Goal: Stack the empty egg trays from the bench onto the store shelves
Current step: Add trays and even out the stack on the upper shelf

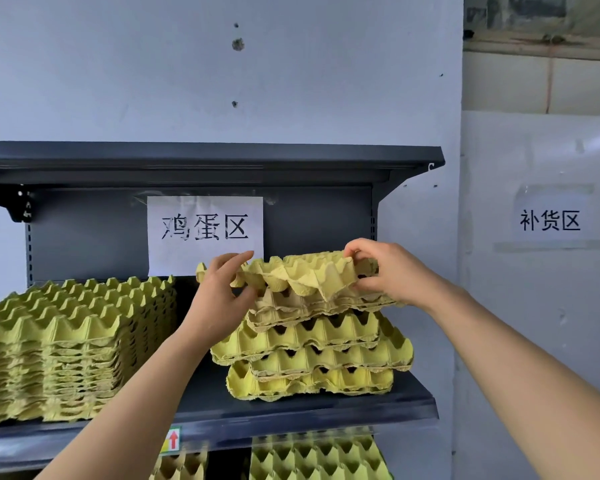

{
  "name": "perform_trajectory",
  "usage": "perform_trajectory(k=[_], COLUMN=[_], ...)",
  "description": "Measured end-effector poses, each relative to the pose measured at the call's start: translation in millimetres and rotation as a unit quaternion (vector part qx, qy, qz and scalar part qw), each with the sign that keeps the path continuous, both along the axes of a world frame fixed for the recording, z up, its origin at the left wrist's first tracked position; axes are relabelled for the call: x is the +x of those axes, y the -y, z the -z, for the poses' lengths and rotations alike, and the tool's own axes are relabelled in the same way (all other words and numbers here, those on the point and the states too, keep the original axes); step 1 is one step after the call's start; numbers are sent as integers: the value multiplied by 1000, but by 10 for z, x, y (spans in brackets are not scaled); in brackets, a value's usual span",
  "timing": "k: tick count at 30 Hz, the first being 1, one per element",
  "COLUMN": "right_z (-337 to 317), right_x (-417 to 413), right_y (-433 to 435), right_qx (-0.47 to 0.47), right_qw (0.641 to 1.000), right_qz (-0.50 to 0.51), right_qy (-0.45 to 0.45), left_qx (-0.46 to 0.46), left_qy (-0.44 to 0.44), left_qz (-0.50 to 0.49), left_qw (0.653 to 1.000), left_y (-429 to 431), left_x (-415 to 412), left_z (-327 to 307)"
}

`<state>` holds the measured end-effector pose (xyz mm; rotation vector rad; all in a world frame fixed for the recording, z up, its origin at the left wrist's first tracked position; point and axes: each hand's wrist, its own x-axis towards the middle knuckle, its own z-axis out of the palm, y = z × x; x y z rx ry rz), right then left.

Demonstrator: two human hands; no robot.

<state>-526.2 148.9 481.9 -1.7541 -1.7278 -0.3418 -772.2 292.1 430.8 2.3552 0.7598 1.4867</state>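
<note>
With my left hand (219,299) and right hand (388,271) each pinching an edge of the top tray (305,271), tilted atop the crooked stack (312,355) on the shelf (291,414), I judge that seating it askew could topple that stack forward.

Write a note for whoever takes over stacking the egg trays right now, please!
The left hand grips the top tray at its left edge; right hand grips its right edge.
The tray is held tilted over the uneven right stack on the shelf; a taller, neat left stack stands beside it.
Done: many trays shelved.
Left: settle this tray, let go, fetch more. The bench is out of view.
</note>
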Motion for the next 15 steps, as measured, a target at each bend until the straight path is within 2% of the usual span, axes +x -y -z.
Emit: perform_trajectory(k=[4, 9, 15], right_z=[-101, -204, -91], right_x=[-121, -258, -367], right_y=[35, 38, -127], right_qx=[32, 53, 50], right_qw=[999, 998, 998], right_qz=[-5, 4, 0], right_qy=[14, 43, 38], left_qx=[-37, -25, -47], left_qy=[10, 29, -8], left_qz=[60, 101, 70], left_qw=[997, 994, 996], left_y=[280, 386, 164], left_x=[-58, -55, 95], left_z=[-57, -149, -122])
